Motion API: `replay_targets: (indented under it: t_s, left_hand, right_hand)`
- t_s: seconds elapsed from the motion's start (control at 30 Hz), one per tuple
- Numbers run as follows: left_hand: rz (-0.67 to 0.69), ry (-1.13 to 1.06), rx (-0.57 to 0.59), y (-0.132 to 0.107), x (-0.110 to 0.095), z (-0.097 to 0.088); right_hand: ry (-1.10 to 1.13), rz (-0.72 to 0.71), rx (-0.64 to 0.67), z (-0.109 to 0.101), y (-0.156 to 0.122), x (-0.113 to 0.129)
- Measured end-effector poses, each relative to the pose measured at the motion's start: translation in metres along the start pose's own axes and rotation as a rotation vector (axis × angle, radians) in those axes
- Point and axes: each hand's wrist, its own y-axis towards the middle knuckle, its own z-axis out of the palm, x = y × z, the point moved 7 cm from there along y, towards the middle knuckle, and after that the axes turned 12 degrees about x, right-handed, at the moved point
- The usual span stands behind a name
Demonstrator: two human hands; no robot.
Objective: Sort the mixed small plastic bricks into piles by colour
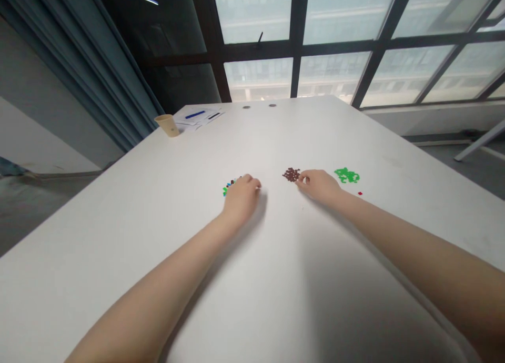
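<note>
My left hand (242, 195) rests over the right side of a small pile of mixed green, blue, brown and other coloured pieces (225, 189), hiding much of it. Its fingers are curled together, and whatever they hold is out of sight. At the right edge of a pile of small brown pieces (291, 174), my right hand (320, 185) has thumb and forefinger pinched together. Anything between those fingertips is too small to make out. To the right of that hand lies a pile of small green pieces (347, 175), with a single red piece (360, 193) just below it.
The white table (256, 289) stretches toward large windows. On its far left stand a paper cup (168, 125) and papers (205, 119) with a blue pen (194, 114) on top. Two round grey discs (272, 106) sit near the far edge. A blue curtain (90, 63) hangs at left.
</note>
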Motion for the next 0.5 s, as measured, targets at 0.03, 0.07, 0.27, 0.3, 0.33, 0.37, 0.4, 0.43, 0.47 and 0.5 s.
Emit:
replay_targets:
  t_s: [0.03,0.07,0.27,0.3,0.33,0.37,0.4,0.43,0.47,0.5]
  left_hand:
    - [-0.164,0.076,0.024,0.004,0.024,-0.008]
    - [-0.236,0.096,0.032,0.007,0.042,-0.015]
    - [-0.423,0.073,0.134,0.011,0.098,-0.03]
    - [-0.428,0.059,0.155,0.012,0.099,-0.028]
    - [-0.433,0.047,0.171,0.013,0.1,-0.026]
    - [-0.439,0.04,0.18,0.013,0.101,-0.024]
    - [-0.443,0.035,0.184,0.014,0.101,-0.022]
    - [-0.445,0.033,0.184,0.015,0.101,-0.021]
    - [-0.442,0.03,0.181,0.015,0.101,-0.02]
    - [-0.437,0.028,0.179,0.016,0.102,-0.019]
  right_hand:
    - [0.001,-0.026,-0.001,0.001,-0.012,0.004]
    - [0.002,-0.055,0.002,0.004,-0.026,0.008]
    - [-0.023,-0.371,0.059,0.044,-0.109,0.035]
    - [-0.022,-0.385,0.07,0.051,-0.116,0.035]
    - [-0.018,-0.389,0.081,0.056,-0.121,0.035]
    - [-0.012,-0.387,0.091,0.059,-0.123,0.034]
    - [-0.005,-0.387,0.099,0.062,-0.123,0.033]
    - [0.001,-0.388,0.104,0.063,-0.122,0.032]
    - [0.005,-0.393,0.106,0.063,-0.121,0.032]
    - [0.007,-0.4,0.106,0.063,-0.12,0.032]
